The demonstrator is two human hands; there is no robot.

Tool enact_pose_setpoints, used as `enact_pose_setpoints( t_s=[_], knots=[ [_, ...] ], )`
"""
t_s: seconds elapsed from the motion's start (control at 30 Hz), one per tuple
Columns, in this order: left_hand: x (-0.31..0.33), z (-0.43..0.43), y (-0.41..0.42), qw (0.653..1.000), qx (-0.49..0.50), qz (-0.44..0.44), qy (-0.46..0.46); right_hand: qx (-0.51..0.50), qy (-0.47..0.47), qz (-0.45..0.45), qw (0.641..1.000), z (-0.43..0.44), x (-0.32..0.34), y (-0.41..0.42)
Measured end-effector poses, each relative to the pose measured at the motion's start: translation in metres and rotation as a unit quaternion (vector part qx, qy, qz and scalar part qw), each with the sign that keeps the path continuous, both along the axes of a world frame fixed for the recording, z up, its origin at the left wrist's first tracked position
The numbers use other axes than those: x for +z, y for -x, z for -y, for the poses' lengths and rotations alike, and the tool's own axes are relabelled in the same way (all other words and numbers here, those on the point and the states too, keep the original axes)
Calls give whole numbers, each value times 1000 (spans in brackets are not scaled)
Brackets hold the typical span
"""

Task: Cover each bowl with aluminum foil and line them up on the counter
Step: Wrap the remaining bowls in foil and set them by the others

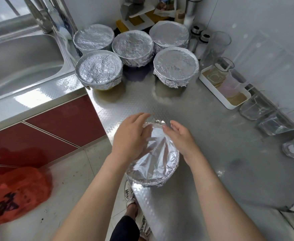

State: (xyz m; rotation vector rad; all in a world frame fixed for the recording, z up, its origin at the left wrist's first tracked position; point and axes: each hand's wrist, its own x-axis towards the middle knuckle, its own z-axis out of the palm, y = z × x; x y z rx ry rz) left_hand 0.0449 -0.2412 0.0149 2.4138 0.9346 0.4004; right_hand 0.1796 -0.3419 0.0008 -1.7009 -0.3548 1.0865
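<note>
1. The person's left hand (pixel 132 134) is lying flat on the foil top of the near bowl (pixel 160 153), fingers straight, grip open, pressing rather than clutching.
2. The right hand (pixel 181 138) is hovering at the bowl's far right rim, fingers straight and relaxed, grip open too; I cannot tell if it is touching the foil.
3. This wrapped bowl is standing on the worktop (pixel 221 162) by its near left edge, well apart from the rest.
4. Five other foil-covered bowls (pixel 132 47) are clustering at the far side, three behind and two in front, just right of the sink (pixel 21 63).
5. A white tray (pixel 229 106) and several glasses (pixel 255 108) are lining the right wall.
</note>
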Motion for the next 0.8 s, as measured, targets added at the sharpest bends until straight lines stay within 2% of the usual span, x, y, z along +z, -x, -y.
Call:
enact_pose_setpoints(
  t_s=[0.07, 0.13, 0.2, 0.23, 0.33, 0.57, 0.8],
  knots=[
    [-11, 8, 24, 996, 84, 9, 31, 23, 13, -26, 999, -9, 5, -8],
    [-24, 21, 42, 977, 145, 47, 148, 49, 21, -45, 998, -16, 2, -16],
    [-32, 33, 48, 927, 193, 134, 293, 81, 22, -52, 995, -23, 1, -18],
    [-34, 37, 46, 903, 213, 170, 333, 88, 18, -52, 995, -24, 3, -18],
    [-36, 38, 42, 882, 236, 221, 342, 111, -2, -10, 994, -26, 3, -16],
    [-27, 35, 36, 907, 231, 191, 296, 137, -4, 60, 989, -26, 0, -12],
    [-23, 28, 36, 908, 225, 189, 299, 133, -10, 86, 987, -18, 2, -6]
  ],
)
